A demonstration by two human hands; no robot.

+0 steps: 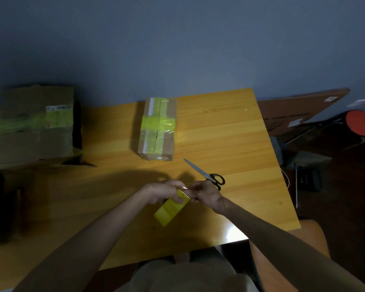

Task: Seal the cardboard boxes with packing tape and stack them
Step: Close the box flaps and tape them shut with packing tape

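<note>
A wooden table fills the middle of the scene, its right edge running from far to near. At the left stands a large cardboard box, banded across with yellow-green tape and bearing a printed label; what it rests on is too dark to tell. A flat brown cardboard sheet lies beyond the table's far right corner, with a red stool to the right of it.

On the far middle of the table sits 1 small cardboard box, closed, with yellow-green tape along its top seam and a second band crossing it.

Near the middle, 2 bare hands meet just above the tabletop. The left hand has its fingers curled, pinching the far end of a yellow tape strip. The right hand, fingers also curled, pinches the same end from the right. The strip slants from the fingers toward the near left.

Black-handled scissors lie on the table just beyond the right hand, blades closed and pointing far-left toward the small box.
</note>
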